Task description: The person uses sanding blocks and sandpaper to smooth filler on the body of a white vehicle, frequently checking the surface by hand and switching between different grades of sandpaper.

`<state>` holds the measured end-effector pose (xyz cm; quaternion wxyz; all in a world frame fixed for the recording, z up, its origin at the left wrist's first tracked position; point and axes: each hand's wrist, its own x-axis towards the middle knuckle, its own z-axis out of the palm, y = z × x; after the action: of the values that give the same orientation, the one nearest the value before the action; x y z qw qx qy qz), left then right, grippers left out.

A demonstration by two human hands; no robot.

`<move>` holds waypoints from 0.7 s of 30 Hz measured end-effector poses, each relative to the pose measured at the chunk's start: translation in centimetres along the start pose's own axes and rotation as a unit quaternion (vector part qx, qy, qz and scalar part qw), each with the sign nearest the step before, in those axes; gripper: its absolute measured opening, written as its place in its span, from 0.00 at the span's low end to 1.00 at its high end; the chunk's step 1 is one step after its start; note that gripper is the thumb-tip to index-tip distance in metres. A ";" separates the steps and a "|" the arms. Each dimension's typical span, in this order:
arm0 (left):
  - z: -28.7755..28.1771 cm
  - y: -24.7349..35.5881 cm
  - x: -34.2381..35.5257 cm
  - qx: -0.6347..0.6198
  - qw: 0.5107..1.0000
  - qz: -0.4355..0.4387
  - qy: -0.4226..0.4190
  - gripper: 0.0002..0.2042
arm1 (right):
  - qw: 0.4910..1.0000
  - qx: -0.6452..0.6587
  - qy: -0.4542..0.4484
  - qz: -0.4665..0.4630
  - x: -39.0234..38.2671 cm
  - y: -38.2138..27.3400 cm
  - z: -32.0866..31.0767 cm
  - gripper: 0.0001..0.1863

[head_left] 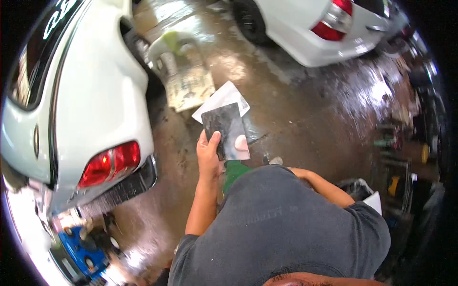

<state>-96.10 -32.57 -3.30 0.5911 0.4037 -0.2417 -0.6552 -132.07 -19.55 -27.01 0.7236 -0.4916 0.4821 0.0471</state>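
Observation:
My left hand is closed on a thin, dark rectangular sheet with a slightly glossy face, the thumb lying across its left edge. A pale pink patch shows at the sheet's lower right; whether it is a reflection or skin I cannot tell. Behind the sheet, a piece of white paper sticks out at the top; how it is held is hidden. My right hand is bent in at my waist, its fingers hidden by my dark grey shirt.
On my left stands a white car with a red tail light. Another white vehicle is parked ahead to the right. A worn plastic chair sits between them on the wet-looking floor. Metal racks line the right side.

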 end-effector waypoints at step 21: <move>35.4 -25.7 -4.3 0.150 0.837 -0.319 -0.418 0.19 | 0.409 0.669 0.320 -0.532 -26.6 -1.4 -11.7 0.25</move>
<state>-139.93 -29.29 -2.93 0.1243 0.2295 -0.4191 -0.8696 -153.03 -18.32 -6.87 0.4957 0.0109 0.1989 -0.8453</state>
